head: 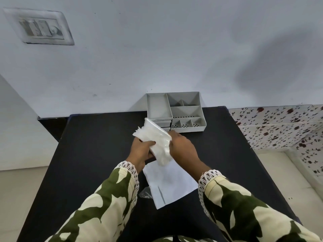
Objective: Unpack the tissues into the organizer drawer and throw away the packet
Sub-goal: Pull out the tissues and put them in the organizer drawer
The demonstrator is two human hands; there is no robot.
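Observation:
I hold a clear plastic packet of white tissues (154, 138) above the middle of the black table. My left hand (141, 152) grips it from below and the left. My right hand (183, 149) grips its right edge. White tissue sticks out at the packet's upper left end. The grey organizer (185, 110) stands at the table's far edge against the wall, with several open top compartments and small drawers (161, 124) in its front left, partly hidden behind the packet.
A white sheet of paper (169, 184) lies on the black table (97, 145) under my wrists, with a scrap of clear plastic (145, 194) at its left edge. A wall switch plate (40, 27) is upper left. Floral fabric (283, 126) lies to the right.

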